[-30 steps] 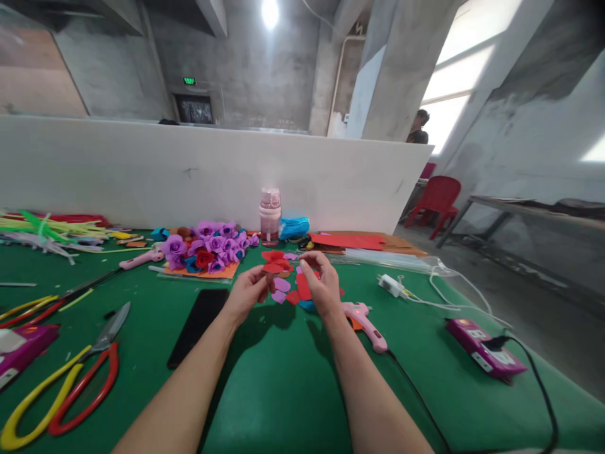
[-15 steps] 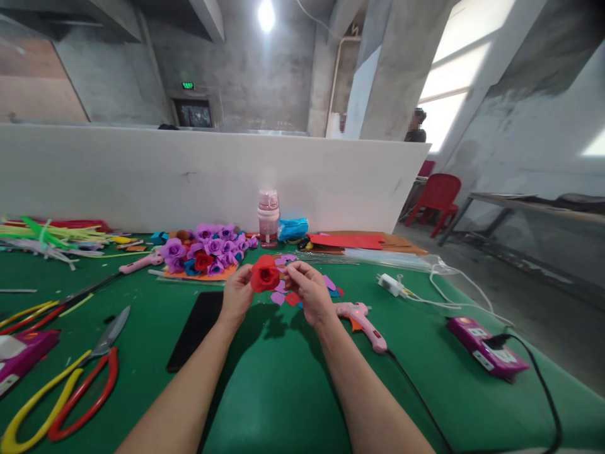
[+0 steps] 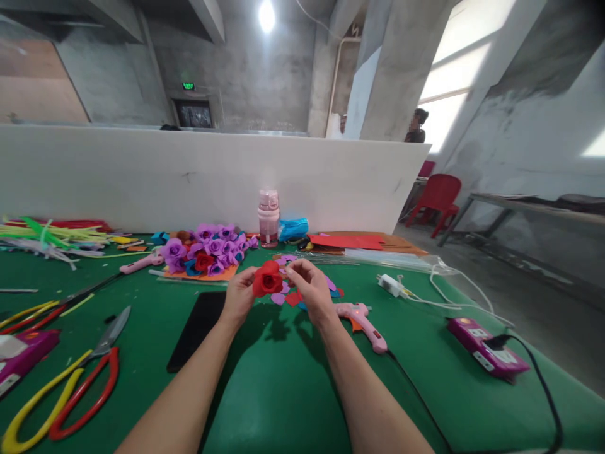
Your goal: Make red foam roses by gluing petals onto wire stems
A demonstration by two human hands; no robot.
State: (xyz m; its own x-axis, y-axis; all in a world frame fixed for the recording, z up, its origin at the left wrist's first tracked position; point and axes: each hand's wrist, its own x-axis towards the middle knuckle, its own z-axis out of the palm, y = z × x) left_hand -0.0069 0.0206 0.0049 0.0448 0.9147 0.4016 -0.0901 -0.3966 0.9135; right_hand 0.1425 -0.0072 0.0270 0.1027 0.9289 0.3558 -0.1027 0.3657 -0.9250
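A red paper rose (image 3: 268, 279) is held above the green table, its open face turned towards me. My left hand (image 3: 240, 295) pinches it from the left side. Close by its right edge is my right hand (image 3: 309, 289), thumb and fingers drawn together; what is between those fingertips, if anything, I cannot make out. Loose purple and red paper petals (image 3: 278, 298) lie on the table behind and below the rose. A pink glue gun (image 3: 362, 320) rests just right of my right hand.
Finished paper flowers (image 3: 215, 249) are heaped at the back left, near a pink bottle (image 3: 268, 221). A black tablet-like slab (image 3: 196, 334) and scissors (image 3: 94, 366) lie to the left. Right are a white charger (image 3: 390, 285) and a purple power strip (image 3: 486, 347) with cords.
The rose has shifted slightly right and down and tilted a little in my left hand. My right hand stays close to its right edge.
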